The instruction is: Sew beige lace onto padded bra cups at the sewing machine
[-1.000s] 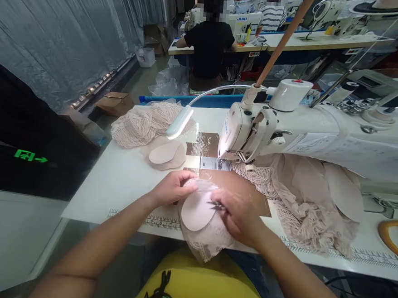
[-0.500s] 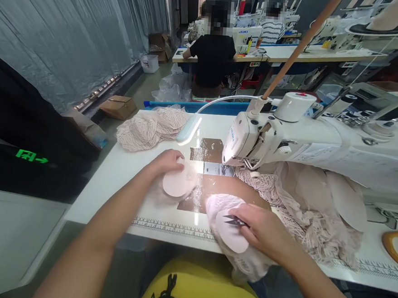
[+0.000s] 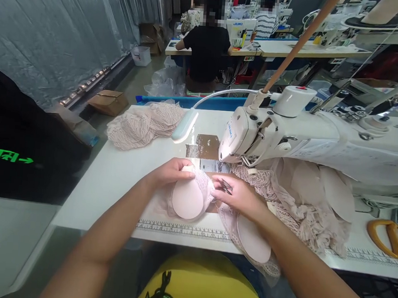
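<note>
My left hand [image 3: 168,172] is closed over the top of a pale pink bra cup [image 3: 188,198] lying on the white table [image 3: 115,175] in front of the sewing machine [image 3: 289,128]. My right hand [image 3: 238,195] is closed on small thread snips [image 3: 226,184] and touches the lace edge at that cup's right side. A second pink cup [image 3: 253,243] with lace hangs over the table's front edge under my right forearm.
A heap of lace pieces [image 3: 142,124] lies at the table's far left, more lace and cups [image 3: 311,206] under the machine arm. A gooseneck lamp [image 3: 185,125] hangs over the needle plate. Orange-handled scissors [image 3: 385,234] lie far right. People sit at machines behind.
My left hand brought its cup back toward the table's front edge. My right hand moved up and left with the snips to meet it, and the other cup now lies under my right forearm.
</note>
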### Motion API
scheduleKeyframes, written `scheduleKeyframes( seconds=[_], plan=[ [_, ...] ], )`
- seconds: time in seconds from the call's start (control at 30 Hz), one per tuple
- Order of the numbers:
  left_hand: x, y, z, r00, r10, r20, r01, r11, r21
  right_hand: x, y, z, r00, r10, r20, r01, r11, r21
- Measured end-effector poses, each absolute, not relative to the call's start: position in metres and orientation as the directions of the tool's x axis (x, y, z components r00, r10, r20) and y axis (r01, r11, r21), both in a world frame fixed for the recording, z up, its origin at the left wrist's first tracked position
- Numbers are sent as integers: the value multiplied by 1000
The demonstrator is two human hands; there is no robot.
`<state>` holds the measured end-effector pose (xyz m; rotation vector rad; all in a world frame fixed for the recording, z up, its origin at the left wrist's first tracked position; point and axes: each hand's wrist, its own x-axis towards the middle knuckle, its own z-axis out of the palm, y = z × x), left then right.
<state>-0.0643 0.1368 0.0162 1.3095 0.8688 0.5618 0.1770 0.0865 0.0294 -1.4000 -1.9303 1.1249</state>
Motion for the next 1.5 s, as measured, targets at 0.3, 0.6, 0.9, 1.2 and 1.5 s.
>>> scheduleKeyframes(
  seconds=[0.3, 0.6, 0.9, 1.2, 1.5],
  plan=[
    [-63, 130, 24, 632, 773, -60, 410, -268, 872, 159, 92, 3, -420, 905, -62, 255, 53, -965],
    [-39, 128, 15, 690, 714, -120, 310, -142, 940, 164, 93, 3, -408, 913, -3, 238, 103, -966],
    [-42, 131, 11, 754, 637, -159, 147, 73, 987, 184, 97, 18, -490, 871, -42, 350, 152, -924],
    [-39, 131, 7, 778, 594, -206, 167, 122, 978, 173, 98, 20, -492, 866, -91, 387, 123, -914],
    [-40, 130, 9, 791, 578, -197, 178, 91, 980, 165, 96, 11, -454, 891, -2, 361, 182, -914]
  ],
)
